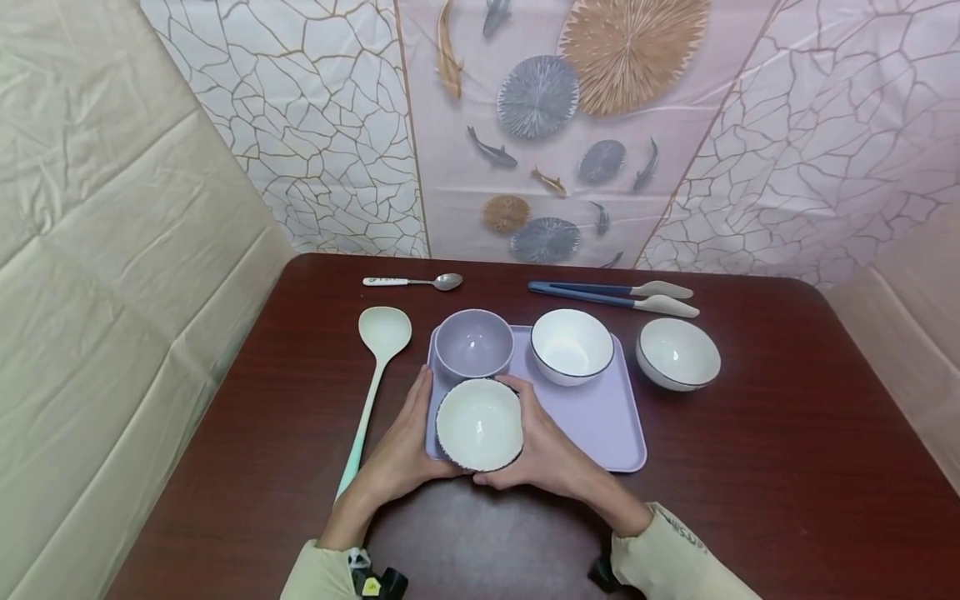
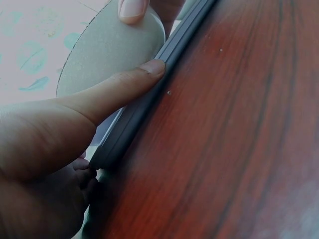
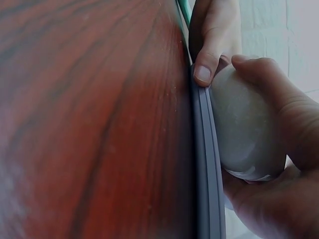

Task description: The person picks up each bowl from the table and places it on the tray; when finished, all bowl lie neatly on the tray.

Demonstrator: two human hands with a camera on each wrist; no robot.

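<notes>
My right hand (image 1: 543, 446) grips a white bowl with a dark, uneven rim (image 1: 480, 423), its thumb and fingers spread round the side. This bowl overlaps the front left part of a lilac tray (image 1: 585, 425) in the head view. Around the tray's front left corner, my left hand (image 1: 405, 437) holds the edge, with its thumb (image 2: 132, 82) along the front rim and its fingers along the left side. Behind the gripped bowl, a lilac bowl (image 1: 474, 343) stands on the tray. To its right is a white bowl with a dark rim (image 1: 572, 343).
Another white bowl (image 1: 678, 354) stands right of the tray. Blue tongs with pale tips (image 1: 615, 296) and a small spoon with a white handle (image 1: 412, 282) lie at the back. Left of the tray is a long cream and green ladle (image 1: 375, 375). A patterned cloth hangs behind the table.
</notes>
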